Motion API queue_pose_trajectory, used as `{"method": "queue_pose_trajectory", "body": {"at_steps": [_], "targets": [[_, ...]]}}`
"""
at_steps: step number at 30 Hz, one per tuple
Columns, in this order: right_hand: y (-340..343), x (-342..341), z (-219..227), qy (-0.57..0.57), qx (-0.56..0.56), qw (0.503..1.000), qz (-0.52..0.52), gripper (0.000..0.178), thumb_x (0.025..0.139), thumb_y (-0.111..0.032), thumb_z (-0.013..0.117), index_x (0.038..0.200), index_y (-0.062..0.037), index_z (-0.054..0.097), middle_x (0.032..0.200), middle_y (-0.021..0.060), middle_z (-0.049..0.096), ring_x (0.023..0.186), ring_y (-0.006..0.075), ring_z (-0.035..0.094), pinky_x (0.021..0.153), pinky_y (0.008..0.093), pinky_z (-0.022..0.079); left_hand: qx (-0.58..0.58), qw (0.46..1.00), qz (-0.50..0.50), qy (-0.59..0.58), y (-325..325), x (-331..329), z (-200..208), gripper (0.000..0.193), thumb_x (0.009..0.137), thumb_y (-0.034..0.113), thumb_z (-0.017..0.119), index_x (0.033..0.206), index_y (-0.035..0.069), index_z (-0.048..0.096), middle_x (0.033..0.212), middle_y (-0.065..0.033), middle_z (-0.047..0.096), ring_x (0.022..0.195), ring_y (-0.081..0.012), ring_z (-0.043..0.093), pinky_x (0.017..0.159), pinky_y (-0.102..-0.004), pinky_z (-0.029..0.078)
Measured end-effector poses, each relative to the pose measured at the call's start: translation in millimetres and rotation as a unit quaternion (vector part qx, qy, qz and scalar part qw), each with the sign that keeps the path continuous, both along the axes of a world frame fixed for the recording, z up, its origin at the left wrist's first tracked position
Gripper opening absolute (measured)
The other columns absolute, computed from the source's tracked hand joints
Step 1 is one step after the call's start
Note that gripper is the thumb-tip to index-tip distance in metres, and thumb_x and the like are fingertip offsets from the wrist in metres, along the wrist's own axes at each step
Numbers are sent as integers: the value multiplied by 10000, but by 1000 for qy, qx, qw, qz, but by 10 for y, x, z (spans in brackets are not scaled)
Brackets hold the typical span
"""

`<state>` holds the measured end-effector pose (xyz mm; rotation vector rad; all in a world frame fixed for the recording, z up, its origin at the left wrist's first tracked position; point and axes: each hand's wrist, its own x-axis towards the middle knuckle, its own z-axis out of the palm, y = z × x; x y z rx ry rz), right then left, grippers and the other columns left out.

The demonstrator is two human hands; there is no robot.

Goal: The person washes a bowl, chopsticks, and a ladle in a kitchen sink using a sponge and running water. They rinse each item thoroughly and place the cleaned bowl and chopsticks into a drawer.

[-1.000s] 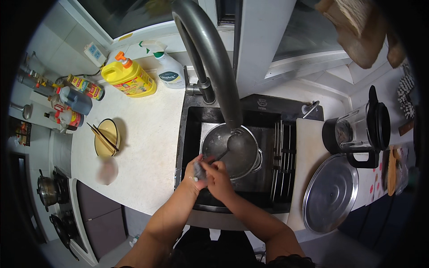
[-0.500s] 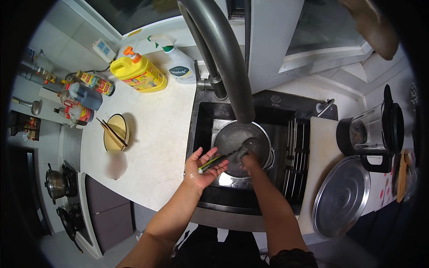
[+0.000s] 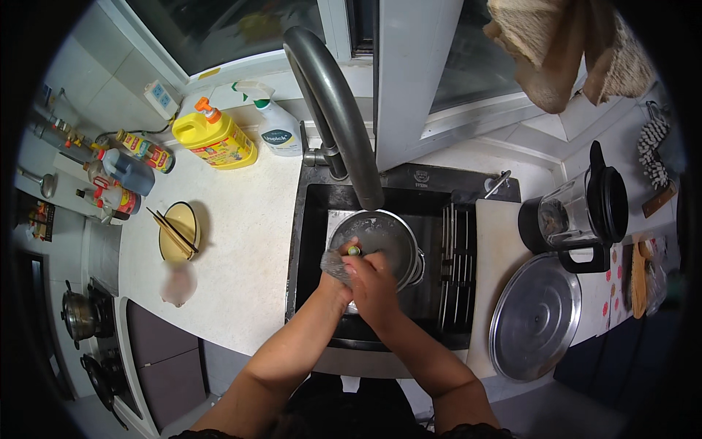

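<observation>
Scrubbing pad (image 3: 335, 265), a grey wad, sits in the left hand (image 3: 338, 272), which is clenched around it at the near left rim of a steel pot (image 3: 387, 241). That pot stands in the black sink (image 3: 311, 241), right under the tall curved tap (image 3: 333, 110). Beside the left hand, touching it, the right hand (image 3: 374, 282) is closed around something thin with a small green and yellow tip (image 3: 354, 251) showing above the fingers; what it is cannot be told. Both hands meet over the near edge of the pot, with the forearms coming up from the lower edge.

On the right of the sink lies a dark rack (image 3: 457, 256), and past it, on the worktop (image 3: 241, 241), a big round steel lid (image 3: 535, 316) lies flat. Behind the lid stands a blender jug (image 3: 578, 212) with a black handle. To the left of the sink, a yellow bowl (image 3: 179, 230) with chopsticks (image 3: 170, 230) across it rests on the worktop. Farther back near the window stand a yellow bottle with an orange pump (image 3: 216, 139) and a white spray bottle (image 3: 274, 132). A cluster of sauce bottles (image 3: 121, 172) stands at the far left.
</observation>
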<state>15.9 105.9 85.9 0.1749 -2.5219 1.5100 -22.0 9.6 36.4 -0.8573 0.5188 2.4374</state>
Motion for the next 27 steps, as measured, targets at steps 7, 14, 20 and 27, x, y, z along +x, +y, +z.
{"method": "queue_pose_trajectory", "body": {"at_steps": [7,14,20,27], "targets": [[131,-176,-106,-47,-72,996,5,218,855,-226,583,973,-51,639,909,110,559,829,243,555,736,325,443,-89,995,5,37,128,20,128,272,901,253,451,1047,49,556,1013,-136,594,919,-252,599,788,-376,513],[97,-372,-242,-251,-117,960,-33,279,844,-224,603,1010,0,620,886,123,605,811,247,579,747,325,452,-124,992,4,30,260,122,53,344,931,298,344,1058,52,548,1005,-126,585,908,-252,594,766,-389,503],[193,-124,105,-269,-265,926,13,355,818,-253,629,1034,27,594,955,174,625,865,252,598,776,344,456,-118,992,-20,-28,247,131,542,379,931,334,305,1086,77,536,1035,-126,575,942,-254,579,812,-394,478],[120,-121,82,-175,-46,981,-76,296,813,-194,640,1014,19,603,880,100,642,793,158,592,717,291,460,-133,979,-37,148,371,230,-142,440,920,391,293,1125,69,513,1073,-134,563,986,-281,559,844,-403,462]]}}
